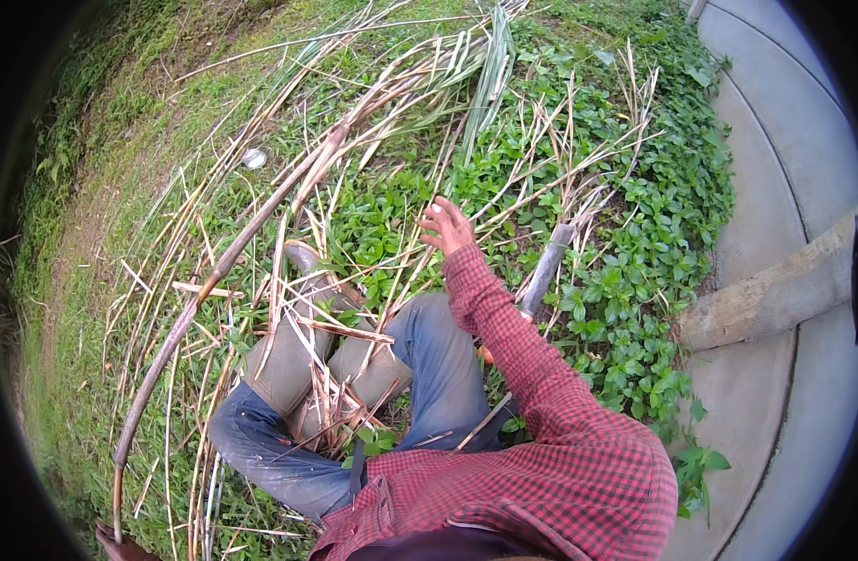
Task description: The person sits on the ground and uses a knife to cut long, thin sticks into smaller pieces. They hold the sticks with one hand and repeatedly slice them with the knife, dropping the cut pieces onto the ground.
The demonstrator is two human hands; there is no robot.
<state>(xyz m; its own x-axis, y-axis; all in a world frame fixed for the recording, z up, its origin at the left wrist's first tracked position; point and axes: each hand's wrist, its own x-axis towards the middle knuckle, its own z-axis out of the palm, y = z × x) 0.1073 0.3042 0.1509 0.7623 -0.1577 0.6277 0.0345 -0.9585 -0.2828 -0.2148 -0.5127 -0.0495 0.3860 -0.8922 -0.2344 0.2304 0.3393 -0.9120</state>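
1. the grass and leafy green ground cover [634,234] fill most of the frame. a bare earth strip runs down the far left.
2. a pale concrete pavement [775,112] curves down the right edge, with a weathered wooden beam [775,294] lying across it at middle right.
3. a loose heap of dry cane-like stalks and strappy leaves [419,84] fans from the upper centre down to the lower left. it lies over the grass and across the person's legs.
4. the person sits on the ground in blue jeans [438,365] and muddy rubber boots [288,355], left of centre, with stalks crossing over the boots.
5. one long brown stalk [214,271] arcs from the lower left edge up toward the upper centre, passing just beside the boots. it is the thickest piece in the heap.
6. a short grey stalk piece [546,266] stands tilted in the green cover, just beside the red checked sleeve at centre right.
7. the right hand [447,224] is at the centre of the frame, raised above the stalks with fingers spread and nothing in it. it is near the thin stalks beneath it, but i cannot tell whether it touches any.
8. the left hand does not show anywhere in the frame.
9. judged from this, the hand is between grips and reaching over the heap. taking a stalk would call for lowering and closing the fingers round one without snagging its neighbours.
10. a small pale round object [253,158] lies in the grass at upper left, well apart from the hand.
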